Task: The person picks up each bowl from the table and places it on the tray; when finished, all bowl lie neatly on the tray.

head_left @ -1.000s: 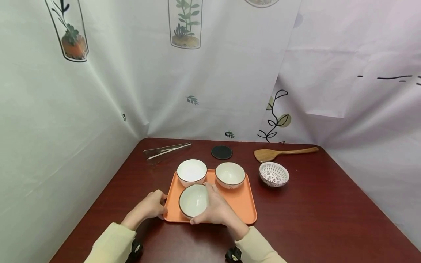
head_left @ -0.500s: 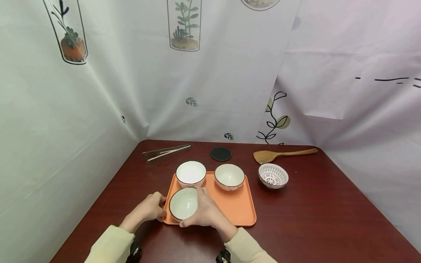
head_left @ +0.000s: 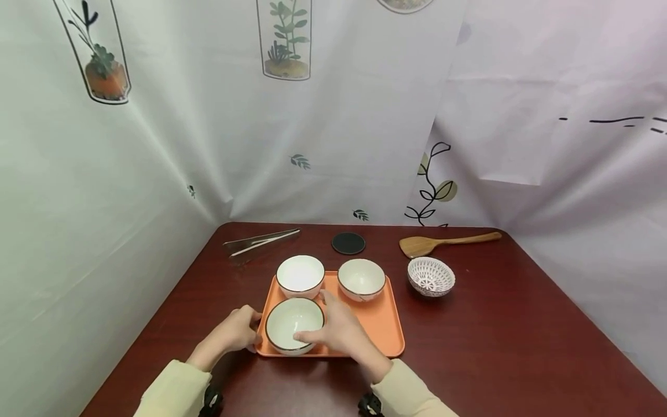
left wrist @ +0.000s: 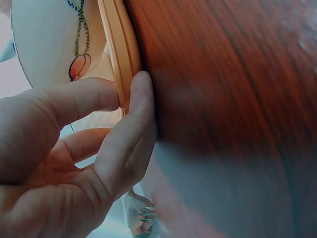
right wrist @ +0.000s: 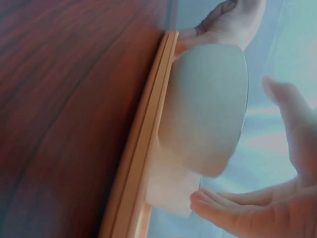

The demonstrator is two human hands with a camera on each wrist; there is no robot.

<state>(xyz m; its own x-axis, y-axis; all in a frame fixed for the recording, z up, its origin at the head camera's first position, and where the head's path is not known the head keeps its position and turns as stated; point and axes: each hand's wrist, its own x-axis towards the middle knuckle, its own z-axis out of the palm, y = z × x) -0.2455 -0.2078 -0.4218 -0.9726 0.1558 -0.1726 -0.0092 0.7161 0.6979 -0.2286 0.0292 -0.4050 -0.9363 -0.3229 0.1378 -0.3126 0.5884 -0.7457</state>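
An orange tray (head_left: 375,324) bears 3 white bowls with dark rims. My left hand (head_left: 233,333) grips the tray's left edge; in the left wrist view its fingers (left wrist: 141,94) lie on both sides of the rim. The front bowl (head_left: 289,324) stands at the tray's front left. Beside it is my right hand (head_left: 339,327), thumb over the bowl's opening, fingers spread. The right wrist view shows thumb and fingertips (right wrist: 200,201) apart from that bowl (right wrist: 208,104). Behind stand the back left bowl (head_left: 300,273) and the back right bowl (head_left: 362,277).
Right of the tray sits a small patterned bowl (head_left: 431,277). Behind it lies a wooden spatula (head_left: 417,246). A black round coaster (head_left: 348,243) and shiny V-shaped tongs (head_left: 260,240) lie along the back of the dark red table (head_left: 495,336). A white curtain (head_left: 365,116) hangs behind.
My right hand has slid the front bowl leftward on the tray, then let go and shifted slightly right. My left hand keeps its grip on the tray edge.
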